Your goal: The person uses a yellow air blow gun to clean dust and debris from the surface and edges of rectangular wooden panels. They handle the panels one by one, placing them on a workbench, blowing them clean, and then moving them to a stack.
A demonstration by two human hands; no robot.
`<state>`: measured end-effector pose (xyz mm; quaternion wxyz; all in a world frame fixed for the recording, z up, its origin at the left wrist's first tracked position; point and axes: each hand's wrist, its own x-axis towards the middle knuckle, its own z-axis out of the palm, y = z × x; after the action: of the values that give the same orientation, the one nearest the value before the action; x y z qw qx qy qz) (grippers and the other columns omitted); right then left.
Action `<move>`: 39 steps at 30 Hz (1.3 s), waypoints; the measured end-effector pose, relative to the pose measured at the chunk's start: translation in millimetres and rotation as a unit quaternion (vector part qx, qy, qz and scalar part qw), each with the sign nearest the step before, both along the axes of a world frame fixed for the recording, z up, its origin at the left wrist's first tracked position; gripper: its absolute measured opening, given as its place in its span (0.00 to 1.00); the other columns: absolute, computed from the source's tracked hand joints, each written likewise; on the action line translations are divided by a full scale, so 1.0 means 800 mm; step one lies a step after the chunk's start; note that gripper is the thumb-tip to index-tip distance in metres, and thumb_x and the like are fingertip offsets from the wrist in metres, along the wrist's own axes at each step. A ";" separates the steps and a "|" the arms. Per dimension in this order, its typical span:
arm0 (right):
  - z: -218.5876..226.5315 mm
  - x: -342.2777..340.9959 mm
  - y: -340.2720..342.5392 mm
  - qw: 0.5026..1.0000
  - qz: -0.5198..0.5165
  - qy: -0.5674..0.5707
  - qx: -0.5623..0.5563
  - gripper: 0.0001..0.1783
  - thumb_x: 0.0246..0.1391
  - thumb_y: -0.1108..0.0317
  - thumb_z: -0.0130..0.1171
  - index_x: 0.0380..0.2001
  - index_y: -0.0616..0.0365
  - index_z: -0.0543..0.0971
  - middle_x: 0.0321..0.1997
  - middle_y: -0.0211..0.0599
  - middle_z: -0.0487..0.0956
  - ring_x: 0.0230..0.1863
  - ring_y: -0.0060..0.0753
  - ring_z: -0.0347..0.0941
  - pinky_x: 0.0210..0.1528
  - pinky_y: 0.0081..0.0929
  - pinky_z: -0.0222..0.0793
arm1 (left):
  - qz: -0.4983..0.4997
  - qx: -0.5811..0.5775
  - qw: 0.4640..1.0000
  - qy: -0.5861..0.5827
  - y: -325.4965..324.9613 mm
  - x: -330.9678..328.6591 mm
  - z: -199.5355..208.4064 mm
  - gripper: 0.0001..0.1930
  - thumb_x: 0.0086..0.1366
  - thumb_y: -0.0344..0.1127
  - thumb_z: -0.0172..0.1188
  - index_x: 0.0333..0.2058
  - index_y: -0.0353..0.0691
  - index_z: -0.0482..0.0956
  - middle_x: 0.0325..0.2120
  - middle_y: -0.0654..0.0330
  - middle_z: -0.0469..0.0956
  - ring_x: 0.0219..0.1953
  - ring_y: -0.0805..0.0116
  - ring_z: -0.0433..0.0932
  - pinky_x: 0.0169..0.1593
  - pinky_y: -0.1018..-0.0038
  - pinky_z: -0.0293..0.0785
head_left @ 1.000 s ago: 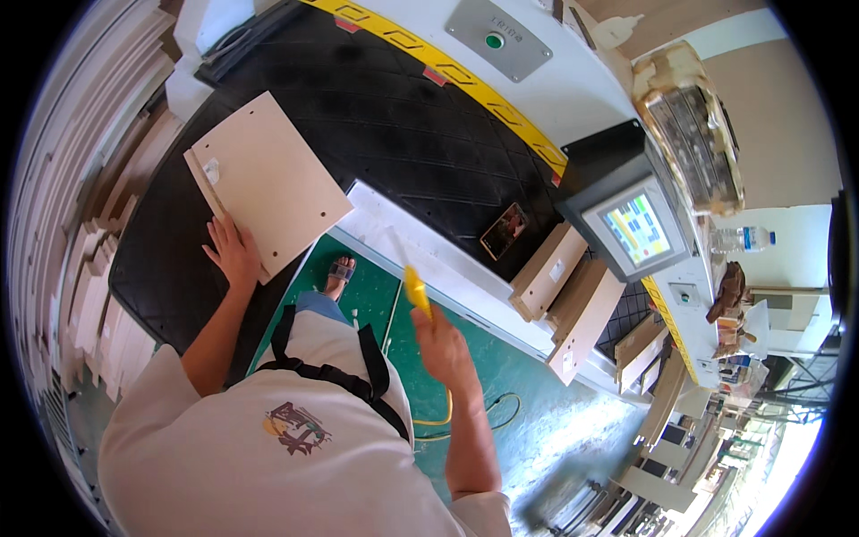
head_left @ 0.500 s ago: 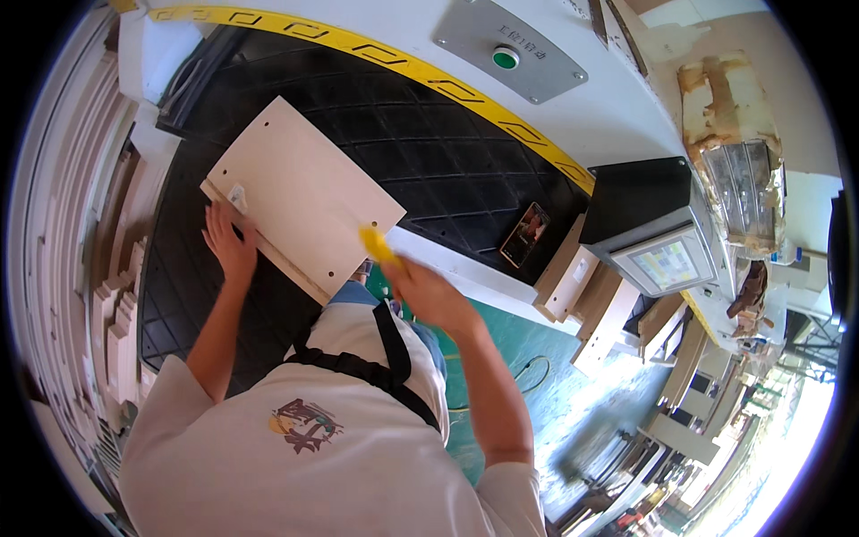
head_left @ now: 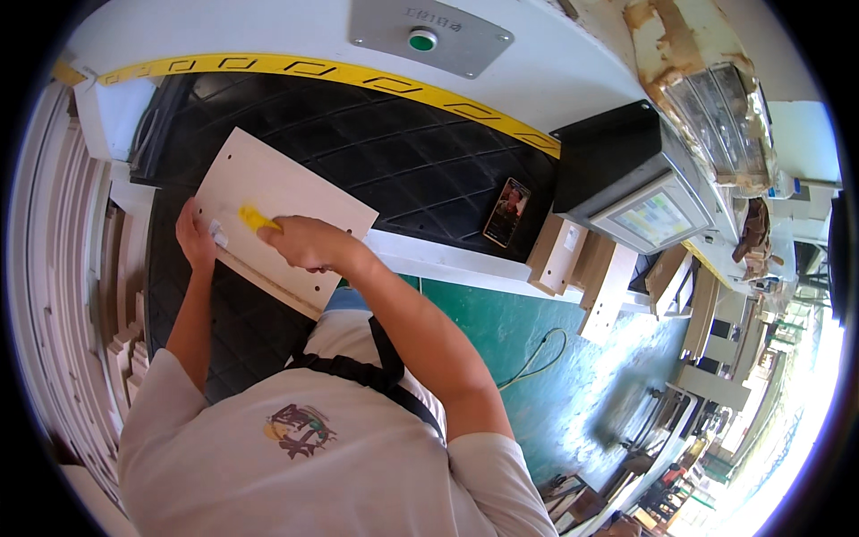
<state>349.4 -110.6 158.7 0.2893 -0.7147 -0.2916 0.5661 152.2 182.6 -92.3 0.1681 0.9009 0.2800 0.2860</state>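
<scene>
Just beyond the white shirt (head_left: 322,447), a pale board (head_left: 286,192) lies aslant on the black bed (head_left: 394,143), left of centre. The left hand (head_left: 195,237) meets its left corner, fingers loosely bent; whether they grip the edge or only rest there, I cannot tell. The right hand (head_left: 309,243) is curled closed around a yellow tool (head_left: 255,217), blurred, over the board's face. The step in hand looks like working the tool across that face; the next move seems to call for a steady board. Farther right lies a phone (head_left: 508,212); on the far side sits a green button (head_left: 422,39)
</scene>
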 end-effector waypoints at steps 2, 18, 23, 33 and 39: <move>-0.055 -0.021 -0.002 0.961 -0.106 -0.249 0.058 0.30 0.74 0.47 0.41 0.52 0.66 0.75 0.28 0.48 0.82 0.23 0.45 0.80 0.30 0.41 0.77 | -0.007 0.024 1.000 -0.002 0.003 0.004 0.002 0.24 0.68 0.27 0.48 0.61 0.37 0.75 0.59 0.48 0.77 0.61 0.45 0.74 0.66 0.54 0.67; -0.042 -0.035 -0.238 0.964 -0.182 -0.191 0.003 0.35 0.72 0.50 0.44 0.77 0.47 0.56 0.54 0.66 0.81 0.49 0.66 0.81 0.57 0.49 0.73 | 0.115 0.062 0.986 0.101 -0.049 -0.059 0.015 0.22 0.73 0.42 0.51 0.62 0.41 0.74 0.59 0.51 0.77 0.63 0.46 0.72 0.65 0.52 0.66; -0.017 -0.063 -0.324 0.970 -0.191 -0.151 -0.024 0.36 0.72 0.50 0.46 0.77 0.48 0.56 0.53 0.56 0.83 0.46 0.59 0.83 0.53 0.45 0.75 | 0.246 0.008 0.957 0.156 -0.115 -0.112 0.020 0.24 0.75 0.48 0.49 0.65 0.47 0.71 0.63 0.58 0.75 0.67 0.51 0.68 0.66 0.49 0.63; -0.081 -0.146 -0.487 0.936 -0.305 0.148 0.100 0.33 0.77 0.49 0.43 0.77 0.50 0.56 0.33 0.28 0.79 0.30 0.17 0.71 0.32 0.21 0.65 | -0.122 0.050 0.960 0.248 -0.284 -0.136 0.061 0.42 0.66 0.58 0.61 0.70 0.38 0.63 0.74 0.44 0.55 0.77 0.44 0.50 0.72 0.34 0.44; -0.104 -0.197 -0.518 0.930 -0.269 0.221 0.118 0.30 0.77 0.49 0.43 0.71 0.55 0.61 0.35 0.31 0.80 0.33 0.19 0.73 0.33 0.19 0.67 | -0.275 0.091 0.910 0.298 -0.365 -0.065 0.111 0.46 0.59 0.50 0.68 0.73 0.41 0.59 0.75 0.44 0.50 0.78 0.43 0.48 0.73 0.33 0.44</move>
<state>191.6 -525.0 75.1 0.5703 -0.5842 -0.0817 0.5717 100.4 -109.4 -3.1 0.0658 0.9969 0.0308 -0.0286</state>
